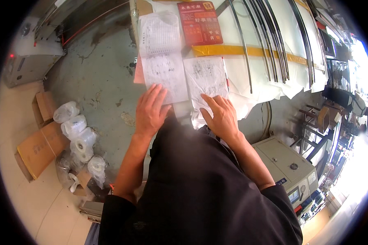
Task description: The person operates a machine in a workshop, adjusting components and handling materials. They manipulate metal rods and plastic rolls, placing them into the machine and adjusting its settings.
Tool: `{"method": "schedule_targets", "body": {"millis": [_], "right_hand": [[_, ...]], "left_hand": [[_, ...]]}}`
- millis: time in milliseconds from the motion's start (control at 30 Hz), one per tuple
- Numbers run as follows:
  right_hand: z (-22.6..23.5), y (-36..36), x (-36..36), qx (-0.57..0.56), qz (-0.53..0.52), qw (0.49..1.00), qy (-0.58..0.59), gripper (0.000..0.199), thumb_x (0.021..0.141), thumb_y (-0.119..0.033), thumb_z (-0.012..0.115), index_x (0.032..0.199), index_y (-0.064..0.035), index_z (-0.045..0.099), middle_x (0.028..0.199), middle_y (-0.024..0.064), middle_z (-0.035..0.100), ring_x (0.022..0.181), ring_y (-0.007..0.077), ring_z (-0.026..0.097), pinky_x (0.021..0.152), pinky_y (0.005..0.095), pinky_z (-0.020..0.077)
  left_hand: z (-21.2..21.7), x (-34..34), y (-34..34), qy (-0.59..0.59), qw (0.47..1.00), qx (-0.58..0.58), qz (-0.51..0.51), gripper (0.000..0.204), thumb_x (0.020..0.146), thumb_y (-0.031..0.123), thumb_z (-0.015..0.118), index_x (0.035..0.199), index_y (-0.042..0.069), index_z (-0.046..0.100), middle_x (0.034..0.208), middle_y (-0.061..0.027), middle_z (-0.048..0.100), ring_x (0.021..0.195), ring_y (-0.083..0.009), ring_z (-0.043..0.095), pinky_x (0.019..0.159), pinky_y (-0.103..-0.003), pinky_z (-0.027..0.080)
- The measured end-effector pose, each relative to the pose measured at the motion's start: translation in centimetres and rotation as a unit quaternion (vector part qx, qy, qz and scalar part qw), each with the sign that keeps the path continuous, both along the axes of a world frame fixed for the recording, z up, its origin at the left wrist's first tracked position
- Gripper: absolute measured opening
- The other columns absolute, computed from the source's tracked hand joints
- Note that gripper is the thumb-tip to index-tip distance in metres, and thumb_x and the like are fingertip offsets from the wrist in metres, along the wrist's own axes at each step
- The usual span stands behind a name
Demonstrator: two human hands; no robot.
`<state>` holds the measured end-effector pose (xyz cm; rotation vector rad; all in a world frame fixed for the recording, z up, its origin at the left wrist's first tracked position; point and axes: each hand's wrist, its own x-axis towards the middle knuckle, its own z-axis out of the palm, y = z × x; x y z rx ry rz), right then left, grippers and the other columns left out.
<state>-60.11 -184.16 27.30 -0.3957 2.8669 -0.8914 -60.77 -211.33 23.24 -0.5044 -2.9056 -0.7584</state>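
Note:
My left hand [150, 110] rests its outstretched fingers on the lower left edge of a long white paper sheet [164, 69] with a printed table and some handwriting. Beside that sheet lies a smaller, creased paper [205, 77] with handwriting, and my right hand [221, 116] is spread over its lower part. Neither hand grips anything. A thin red-and-white stick, perhaps a pen [225, 73], lies along the smaller paper's right edge. Above the papers is a red printed card [200, 24]. Pinkish paper [139, 73] peeks out under the long sheet.
Several thin dark rods [270, 45] lie across the white-covered table [235, 67], which has a yellow tape strip [221, 50]. Wrapped plastic rolls [82, 143] and cardboard [43, 149] are on the floor at left. A grey machine cabinet [284, 161] stands at right.

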Motion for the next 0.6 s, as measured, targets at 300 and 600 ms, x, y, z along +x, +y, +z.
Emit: {"method": "schedule_targets", "body": {"millis": [300, 600], "right_hand": [[-1.6, -1.8, -3.8, 0.054, 0.018, 0.998, 0.037, 0.054, 0.089, -0.028, 0.075, 0.139, -0.0135, 0.060, 0.095, 0.0104, 0.060, 0.092, 0.0314, 0.060, 0.086, 0.0434, 0.0458], [-2.1, -1.5, -4.9, 0.111, 0.017, 0.993, 0.035, 0.057, 0.090, -0.038, 0.074, 0.142, -0.0177, 0.059, 0.098, 0.0121, 0.061, 0.095, 0.0330, 0.060, 0.090, 0.0486, 0.0438]], "left_hand": [[1.0, 3.4, 0.9, -0.037, 0.999, 0.031, 0.007, 0.048, 0.084, 0.014, 0.076, 0.129, 0.003, 0.065, 0.141, -0.0156, 0.059, 0.132, -0.0364, 0.055, 0.105, -0.047, 0.046], [-1.5, 10.3, -1.3, -0.102, 0.977, 0.098, 0.162, 0.040, 0.088, 0.016, 0.075, 0.127, 0.009, 0.068, 0.103, -0.0087, 0.069, 0.088, -0.0289, 0.063, 0.080, -0.040, 0.053]]}}
